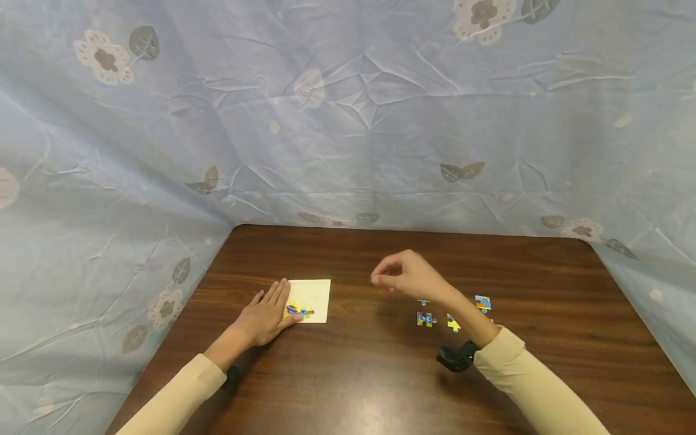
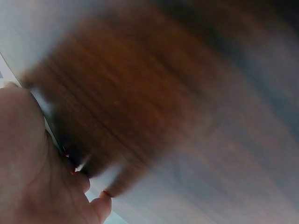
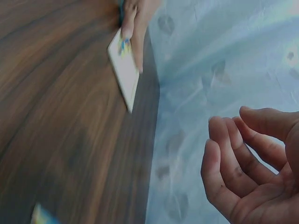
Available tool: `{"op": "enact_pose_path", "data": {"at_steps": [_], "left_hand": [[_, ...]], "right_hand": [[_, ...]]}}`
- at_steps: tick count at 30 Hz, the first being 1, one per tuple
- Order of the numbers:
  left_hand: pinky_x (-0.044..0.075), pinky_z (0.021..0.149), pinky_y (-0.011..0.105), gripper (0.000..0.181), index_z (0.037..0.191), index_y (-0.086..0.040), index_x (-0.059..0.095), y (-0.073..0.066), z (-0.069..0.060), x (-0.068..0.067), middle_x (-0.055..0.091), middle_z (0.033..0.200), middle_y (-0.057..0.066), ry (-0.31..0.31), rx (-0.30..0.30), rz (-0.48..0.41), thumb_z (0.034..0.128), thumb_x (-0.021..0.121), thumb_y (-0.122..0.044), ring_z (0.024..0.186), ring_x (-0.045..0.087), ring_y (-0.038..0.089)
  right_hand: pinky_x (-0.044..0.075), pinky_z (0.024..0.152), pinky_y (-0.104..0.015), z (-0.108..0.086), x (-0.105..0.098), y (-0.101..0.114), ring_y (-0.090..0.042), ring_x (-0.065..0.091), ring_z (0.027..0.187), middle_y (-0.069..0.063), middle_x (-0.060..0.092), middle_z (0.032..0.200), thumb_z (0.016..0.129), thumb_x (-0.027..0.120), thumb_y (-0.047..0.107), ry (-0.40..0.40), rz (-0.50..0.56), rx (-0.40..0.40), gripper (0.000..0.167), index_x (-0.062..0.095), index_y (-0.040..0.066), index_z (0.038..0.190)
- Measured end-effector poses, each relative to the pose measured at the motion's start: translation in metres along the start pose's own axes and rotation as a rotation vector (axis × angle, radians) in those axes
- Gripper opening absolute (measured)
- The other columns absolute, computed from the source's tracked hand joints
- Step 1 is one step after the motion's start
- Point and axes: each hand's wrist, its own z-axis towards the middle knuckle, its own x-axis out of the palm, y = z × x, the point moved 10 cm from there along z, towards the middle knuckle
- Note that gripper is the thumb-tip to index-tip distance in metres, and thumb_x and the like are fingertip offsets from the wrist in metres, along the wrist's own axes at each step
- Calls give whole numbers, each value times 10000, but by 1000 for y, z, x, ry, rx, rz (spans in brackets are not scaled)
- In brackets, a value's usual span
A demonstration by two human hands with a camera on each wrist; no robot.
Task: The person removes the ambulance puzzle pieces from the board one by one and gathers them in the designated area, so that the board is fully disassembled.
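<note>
My left hand (image 1: 264, 315) lies with straight fingers over the left side of a cream puzzle board (image 1: 318, 293). Its thumb touches the colourful puzzle pieces (image 1: 306, 313) at the board's near side, and the palm hides part of them. To the right, my right hand (image 1: 409, 275) hovers above the table, its fingers loosely bent. Nothing shows between its thumb and fingers (image 3: 219, 154) in the right wrist view. Loose puzzle pieces (image 1: 426, 319) lie near the right forearm, among them a yellow one (image 1: 453, 324) and a blue one (image 1: 483, 302); the arm may hide others.
The brown wooden table (image 1: 348, 374) has a pale floral cloth (image 1: 370, 151) hanging behind it and at its sides. A black wrist device (image 1: 457, 357) sits below my right forearm. The left wrist view is mostly blurred table.
</note>
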Motion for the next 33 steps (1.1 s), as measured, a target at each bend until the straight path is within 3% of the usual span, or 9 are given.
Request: {"op": "enact_pose_path", "data": {"at_steps": [4, 11, 14, 20, 25, 33], "left_hand": [[210, 1308, 653, 952, 1673, 26, 106, -2, 0, -2, 85, 1767, 228, -3, 1, 20, 1075, 368, -666, 1643, 155, 417], [234, 1299, 655, 973, 1669, 35, 128, -2, 1, -3, 103, 1763, 238, 0, -5, 35, 1063, 374, -686, 1637, 177, 422], [244, 1299, 649, 972, 1666, 38, 139, -1, 0, -2, 116, 1761, 234, -2, -10, 50, 1062, 375, -685, 1636, 191, 415], [248, 1289, 664, 963, 1659, 52, 164, 0, -2, 0, 137, 1757, 243, -9, -6, 42, 1065, 387, -673, 1630, 204, 428], [234, 1290, 671, 966, 1663, 47, 144, -1, -2, 2, 123, 1759, 242, -5, -4, 26, 1065, 375, -676, 1631, 192, 432], [235, 1288, 675, 959, 1663, 47, 146, -1, 0, 0, 126, 1758, 244, -13, 0, 20, 1068, 378, -669, 1629, 195, 437]], "right_hand": [[671, 740, -416, 30, 37, 10, -364, 782, 852, -91, 803, 930, 985, 746, 181, 25, 21, -32, 104, 808, 99, 997], [580, 602, -225, 71, 93, 12, -398, 786, 844, -186, 805, 931, 988, 725, 134, 48, -4, -47, 102, 802, 72, 965], [548, 591, -203, 83, 115, 10, -341, 788, 822, -164, 811, 931, 979, 738, 144, 50, -34, -52, 100, 805, 74, 953], [566, 703, -166, 98, 154, 1, -71, 697, 799, -41, 805, 948, 939, 804, 193, 54, -155, -35, 155, 802, 56, 1011], [585, 772, -187, 102, 170, -5, -91, 716, 859, -49, 804, 995, 909, 830, 200, 45, -266, -11, 217, 789, 44, 1055], [560, 753, -201, 101, 169, -2, -108, 660, 839, -62, 780, 949, 858, 871, 198, 15, -342, -22, 239, 794, 23, 1002]]}}
